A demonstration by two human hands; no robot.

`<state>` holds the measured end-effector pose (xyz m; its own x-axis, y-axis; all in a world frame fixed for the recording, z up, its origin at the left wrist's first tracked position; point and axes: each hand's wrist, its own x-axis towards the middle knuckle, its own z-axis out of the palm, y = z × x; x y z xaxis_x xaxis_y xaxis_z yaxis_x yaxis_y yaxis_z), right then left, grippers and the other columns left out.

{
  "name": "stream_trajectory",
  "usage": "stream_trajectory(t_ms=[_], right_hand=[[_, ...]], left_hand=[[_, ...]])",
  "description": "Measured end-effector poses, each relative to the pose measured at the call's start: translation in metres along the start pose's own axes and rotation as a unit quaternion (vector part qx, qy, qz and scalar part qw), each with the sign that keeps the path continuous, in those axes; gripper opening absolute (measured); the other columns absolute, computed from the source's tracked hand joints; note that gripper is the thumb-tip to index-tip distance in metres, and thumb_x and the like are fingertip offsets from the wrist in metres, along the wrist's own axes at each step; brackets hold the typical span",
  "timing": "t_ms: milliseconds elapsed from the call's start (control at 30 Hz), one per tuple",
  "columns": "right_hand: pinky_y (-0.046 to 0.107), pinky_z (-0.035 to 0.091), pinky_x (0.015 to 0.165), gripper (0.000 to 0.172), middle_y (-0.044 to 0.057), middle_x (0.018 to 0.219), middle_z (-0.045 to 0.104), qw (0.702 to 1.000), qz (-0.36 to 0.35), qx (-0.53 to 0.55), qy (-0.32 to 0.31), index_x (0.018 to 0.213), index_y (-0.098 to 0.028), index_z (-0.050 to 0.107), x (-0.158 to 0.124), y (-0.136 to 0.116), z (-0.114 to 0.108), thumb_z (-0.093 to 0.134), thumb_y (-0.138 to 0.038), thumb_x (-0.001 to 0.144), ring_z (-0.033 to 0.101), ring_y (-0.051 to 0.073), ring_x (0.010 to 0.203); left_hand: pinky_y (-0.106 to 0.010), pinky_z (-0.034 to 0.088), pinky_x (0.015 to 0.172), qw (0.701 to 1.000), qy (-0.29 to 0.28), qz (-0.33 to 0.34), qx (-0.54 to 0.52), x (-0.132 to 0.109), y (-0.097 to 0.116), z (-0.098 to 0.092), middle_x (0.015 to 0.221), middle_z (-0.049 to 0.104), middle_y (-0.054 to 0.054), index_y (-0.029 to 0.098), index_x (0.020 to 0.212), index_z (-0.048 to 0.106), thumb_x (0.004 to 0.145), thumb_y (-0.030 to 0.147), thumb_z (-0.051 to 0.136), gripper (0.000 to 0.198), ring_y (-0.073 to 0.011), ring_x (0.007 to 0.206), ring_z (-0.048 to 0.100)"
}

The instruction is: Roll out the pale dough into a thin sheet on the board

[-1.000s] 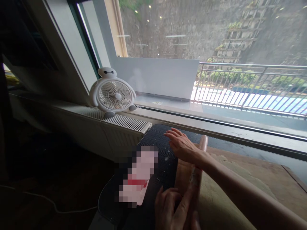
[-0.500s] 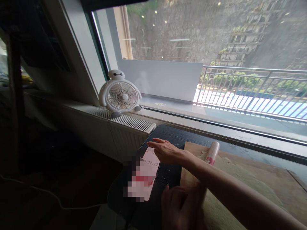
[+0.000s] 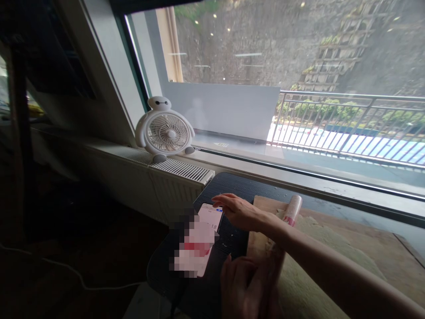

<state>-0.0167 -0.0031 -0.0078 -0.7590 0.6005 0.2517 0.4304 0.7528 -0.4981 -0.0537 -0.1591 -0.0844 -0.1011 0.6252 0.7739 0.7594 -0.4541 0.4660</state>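
Observation:
My right hand reaches from the right over the top of a phone, fingers stretched out, holding nothing. Its fingertips are at the screen's upper edge; contact is hard to tell. The phone shows a timer, partly covered by pixelation. My left hand is low in the view, in shadow, with bent fingers around the near end of a rolling pin; the grip is partly hidden. This pale cylinder with a red band passes under my right forearm. It lies on a sheet of rolled dough spread over a wooden board.
The black table stands against the window sill. Beyond its left corner, a white fan with a round head sits on a radiator. A white cable trails across the dark floor at left.
My right hand has shifted slightly right, uncovering more of the phone's top, where a small blue mark now shows. The timer has gone from 17 to 18. My left hand is almost unmoved.

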Motion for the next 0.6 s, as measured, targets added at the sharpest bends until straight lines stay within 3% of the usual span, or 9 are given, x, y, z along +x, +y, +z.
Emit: stream_trajectory(t_ms=[133, 300, 400, 600], right_hand=[[0.030, 0.039, 0.095, 0.047, 0.005, 0.121, 0.056, 0.999, -0.027, -0.021, -0.005, 0.122, -0.018, 0.050, -0.002, -0.003, 0.004, 0.037, -0.008, 0.078, 0.041, 0.016, 0.121], [0.024, 0.044, 0.086, 0.048, -0.002, 0.103, 0.066, 0.998, -0.006, 0.060, 0.007, 0.122, -0.022, 0.049, 0.000, -0.002, 0.002, 0.035, -0.007, 0.079, 0.056, 0.010, 0.098], [0.027, 0.041, 0.091, 0.048, 0.000, 0.109, 0.063, 0.999, 0.004, 0.027, 0.033, 0.121, -0.022, 0.050, 0.006, 0.004, 0.002, 0.036, -0.007, 0.078, 0.051, 0.012, 0.108], [0.034, 0.036, 0.096, 0.061, 0.005, 0.126, 0.052, 0.995, -0.063, -0.062, -0.047, 0.130, -0.021, 0.042, 0.025, 0.003, 0.015, 0.041, -0.005, 0.070, 0.034, 0.019, 0.127]], left_hand=[[-0.043, 0.039, 0.089, 1.000, 0.001, 0.006, 0.015, -0.001, -0.001, 0.000, 0.074, 0.054, -0.003, 0.027, 0.109, 0.064, 0.080, 0.031, 0.045, 0.034, -0.0179, 0.078, 0.056], [-0.043, 0.039, 0.089, 1.000, 0.002, 0.015, 0.024, -0.001, -0.003, 0.001, 0.073, 0.054, -0.003, 0.026, 0.108, 0.064, 0.081, 0.034, 0.045, 0.034, -0.0179, 0.077, 0.055], [-0.044, 0.038, 0.090, 0.999, 0.004, 0.020, 0.033, 0.000, -0.003, 0.001, 0.072, 0.053, -0.003, 0.027, 0.107, 0.064, 0.081, 0.035, 0.044, 0.035, -0.0183, 0.077, 0.056], [-0.042, 0.039, 0.087, 0.999, 0.014, 0.017, 0.033, 0.004, 0.000, 0.000, 0.069, 0.053, -0.001, 0.030, 0.108, 0.064, 0.079, 0.030, 0.045, 0.034, -0.0169, 0.074, 0.056]])
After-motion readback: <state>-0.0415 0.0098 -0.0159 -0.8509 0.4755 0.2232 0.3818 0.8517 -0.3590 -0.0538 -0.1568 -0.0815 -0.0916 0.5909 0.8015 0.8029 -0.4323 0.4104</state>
